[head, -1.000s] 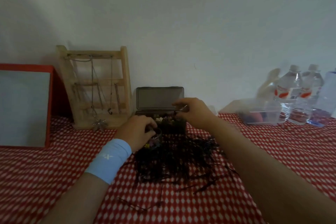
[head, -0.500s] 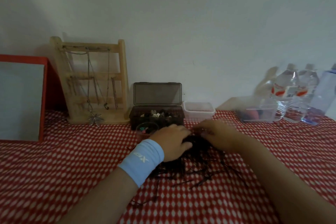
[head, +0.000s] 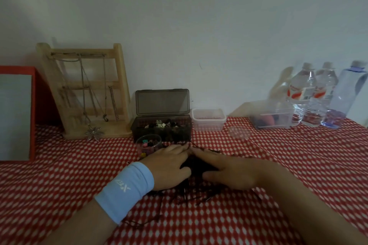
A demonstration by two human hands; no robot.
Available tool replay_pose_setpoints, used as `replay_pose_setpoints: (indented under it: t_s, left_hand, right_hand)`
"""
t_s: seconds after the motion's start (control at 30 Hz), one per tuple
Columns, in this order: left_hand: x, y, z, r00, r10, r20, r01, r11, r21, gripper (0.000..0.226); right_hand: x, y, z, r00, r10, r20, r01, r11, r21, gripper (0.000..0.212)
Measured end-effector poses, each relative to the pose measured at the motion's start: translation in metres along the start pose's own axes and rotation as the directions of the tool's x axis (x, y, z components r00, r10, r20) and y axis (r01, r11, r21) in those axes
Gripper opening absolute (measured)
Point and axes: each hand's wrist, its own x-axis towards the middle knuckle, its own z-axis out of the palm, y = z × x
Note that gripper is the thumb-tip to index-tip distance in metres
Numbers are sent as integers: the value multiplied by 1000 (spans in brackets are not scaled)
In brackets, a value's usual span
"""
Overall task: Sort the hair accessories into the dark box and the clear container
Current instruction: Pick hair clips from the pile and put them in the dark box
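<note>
Red-and-white checked cloth (head: 59,185) covers the table where a person's left hand (head: 169,165), w/ a light-blue wristband (head: 127,187), and right hand (head: 227,173) lie flat, fingers mostly straight, on a loose heap of thin black hairpins (head: 196,165) just in front of the dark translucent plastic box (head: 161,129). The 2 hands sit side by side, fingertips almost meeting, neither clamped on anything that shows. They look set to rake the scattered pins together, probably so a bunch can be lifted at once.

The box stands w/ its hinged lid up, holding mixed dark and pale clips. At its front-left corner, touching or just short of it, is the small round clear plastic container (head: 148,145), open-topped, w/ a few bright bits inside. Nothing lies btwn heap and box.

Right of the box: a small lidded clear rectangular tub (head: 208,120), a loose round clear lid (head: 238,132), then a larger clear tub (head: 272,117) and 3 plastic water bottles (head: 316,95). Left of it: a wooden ladder-shaped jewellery stand (head: 122,81) hung w/ chains, then a red-framed board (head: 16,113).

Stray pins trail on the person's side of the heap and could be missed. The round container sits close by the left hand and could be knocked.
</note>
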Motion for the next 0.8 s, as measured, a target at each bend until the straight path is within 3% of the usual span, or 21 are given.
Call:
replay_pose_setpoints:
  t_s: [0.1, 0.2, 0.27, 0.4, 0.47, 0.53, 0.6, 0.7, 0.8]
  left_hand:
    - [7, 10, 10, 992, 36, -119, -38, 999, -21, 71]
    - [18, 19, 19, 997, 45, -65, -43, 999, 25, 75]
    - [27, 25, 21, 999, 28, -33, -27, 999, 41, 77]
    - [41, 42, 22, 1000, 1, -5, -1, 999, 37, 82]
    - [45, 46, 19, 1000, 6, -8, -6, 1000, 14, 80]
    - [42, 43, 15, 999, 29, -26, -32, 994, -105, 73]
    - [35, 35, 10, 994, 55, -98, -80, 959, -270, 66]
    - [23, 24, 5, 944, 54, -324, -149, 950, -275, 50]
    - [19, 22, 1, 902, 83, -423, -192, 956, -223, 22]
  right_hand:
    - [-9, 8, -17, 974, 15, -224, 42, 968, 248, 61]
    - [-12, 25, -29, 904, 93, -418, -25, 986, 165, 53]
    - [-13, 36, -30, 905, 133, -403, -121, 991, 56, 50]
    - [-5, 45, -13, 956, 244, -163, -253, 967, -39, 55]
    - [-2, 46, -7, 955, 270, -122, -285, 951, -120, 58]
    - [-3, 44, -8, 952, 256, -169, -272, 958, -85, 57]
    - [-4, 39, -12, 938, 164, -305, -192, 979, -62, 50]
    - [-4, 29, -16, 866, -2, -500, -75, 988, -133, 29]
    - [0, 19, -18, 917, -31, -398, -12, 994, -107, 21]
